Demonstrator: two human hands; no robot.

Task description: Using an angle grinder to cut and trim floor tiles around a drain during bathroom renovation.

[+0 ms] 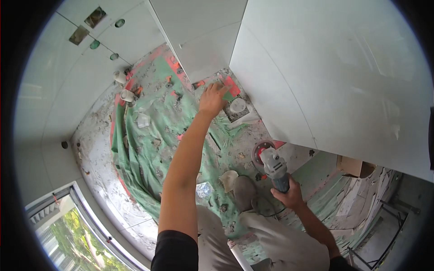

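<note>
Gripping one angle grinder (273, 165), right hand (289, 195) closed; left hand (212, 98) spread on green sheeting (144, 149), fingertips indistinct.

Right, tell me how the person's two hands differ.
The left hand is stretched far forward, fingers spread, touching the floor by the white wall panel; the right hand stays close to the knee. The left holds nothing; the right has its grip closed on an angle grinder. Both are bare.
</note>
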